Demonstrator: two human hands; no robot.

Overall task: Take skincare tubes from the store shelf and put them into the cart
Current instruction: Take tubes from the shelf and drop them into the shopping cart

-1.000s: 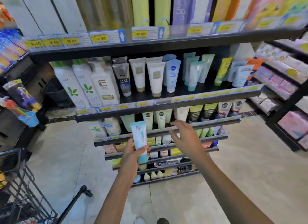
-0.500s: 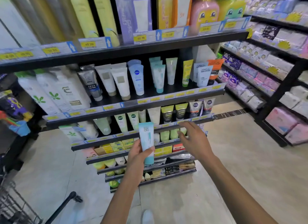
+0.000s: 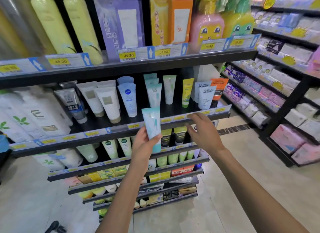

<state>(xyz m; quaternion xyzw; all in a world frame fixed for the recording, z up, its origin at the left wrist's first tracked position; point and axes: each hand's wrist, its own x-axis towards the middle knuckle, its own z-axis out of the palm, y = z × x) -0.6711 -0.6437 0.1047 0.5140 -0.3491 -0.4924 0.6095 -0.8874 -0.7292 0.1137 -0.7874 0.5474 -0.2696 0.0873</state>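
My left hand (image 3: 144,147) grips a light-blue skincare tube (image 3: 152,127) upright, cap down, in front of the black store shelf (image 3: 180,121). My right hand (image 3: 203,133) hovers just right of it with fingers spread, holding nothing, close to the shelf's front edge. On that shelf stand matching light-blue tubes (image 3: 155,95), a Nivea tube (image 3: 129,101), white tubes (image 3: 108,104), a yellow tube (image 3: 187,92) and L'Oreal tubes (image 3: 207,97). Only a dark cart handle (image 3: 52,227) shows at the bottom left.
Tall bottles and boxed sunscreen (image 3: 129,24) fill the shelf above. Lower shelves hold green tubes (image 3: 110,147) and small boxes. A side rack of pastel packs (image 3: 270,92) stands to the right. Tiled floor (image 3: 242,180) lies between the racks.
The view has risen and swung right, so the cart basket has left the frame. Both hands have lifted from the lower shelf to the tube shelf, the left still holding the blue tube.
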